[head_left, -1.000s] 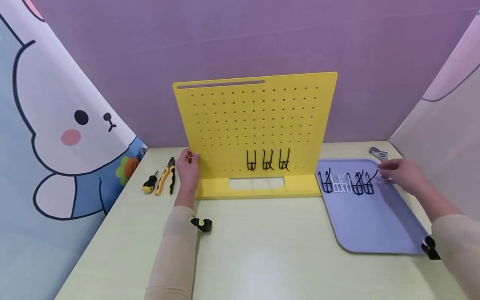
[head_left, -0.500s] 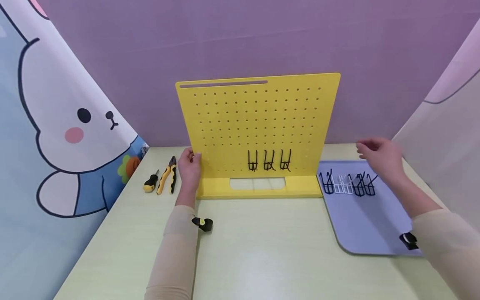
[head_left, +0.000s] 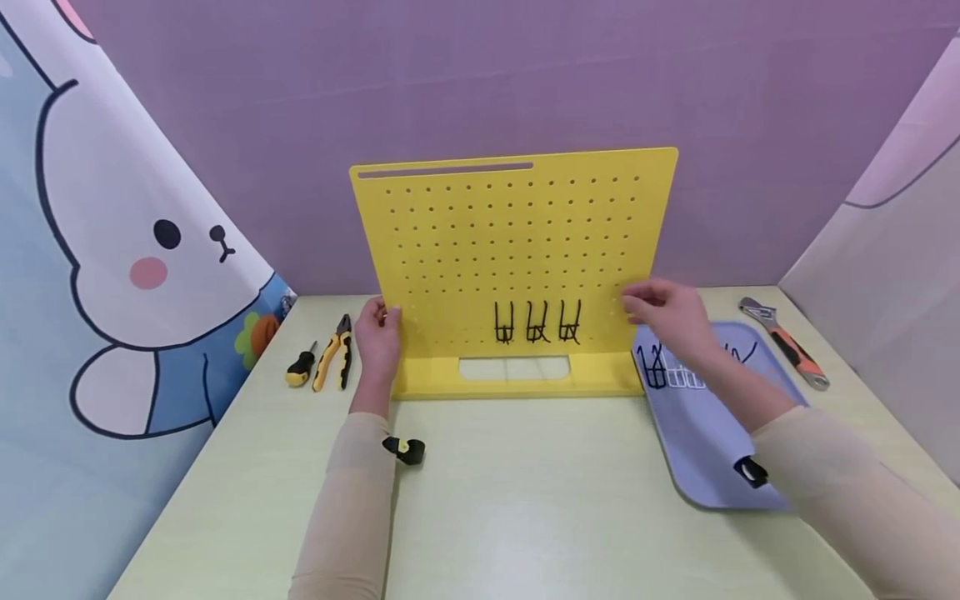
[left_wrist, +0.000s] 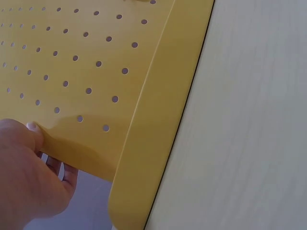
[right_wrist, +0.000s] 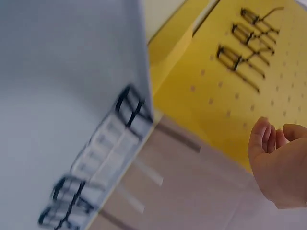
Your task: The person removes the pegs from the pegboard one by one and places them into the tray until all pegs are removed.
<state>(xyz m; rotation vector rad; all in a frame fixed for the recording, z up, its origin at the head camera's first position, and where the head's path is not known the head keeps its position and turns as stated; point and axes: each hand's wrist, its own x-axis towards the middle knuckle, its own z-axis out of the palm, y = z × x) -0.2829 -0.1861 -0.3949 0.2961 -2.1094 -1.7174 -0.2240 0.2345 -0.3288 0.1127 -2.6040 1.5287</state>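
A yellow pegboard (head_left: 450, 250) stands upright on its base, with three black wire hooks (head_left: 536, 322) hanging in its lower middle part. My left hand (head_left: 378, 337) grips its left edge; in the left wrist view the thumb lies on the front face and the fingers (left_wrist: 70, 175) go behind. Over by the right edge is my right hand (head_left: 670, 317), loosely curled with nothing between thumb and fingers. Whether it touches the board cannot be told. Beneath that forearm, a lavender tray (head_left: 697, 454) bears black hooks (head_left: 655, 371) and white hooks (head_left: 684, 375), partly hidden by the arm.
Left of the board lie a small screwdriver (head_left: 301, 367) and yellow-black pliers (head_left: 334, 354) on the pale table (head_left: 525, 500). An adjustable wrench (head_left: 787, 343) with an orange handle lies beyond the tray's right side. A purple backdrop (head_left: 487, 75) hangs behind the board.
My right hand has moved left from the tray's far right corner, over the hooks, to the board's right edge. The wrench has come into full view. My left hand has stayed on the board.
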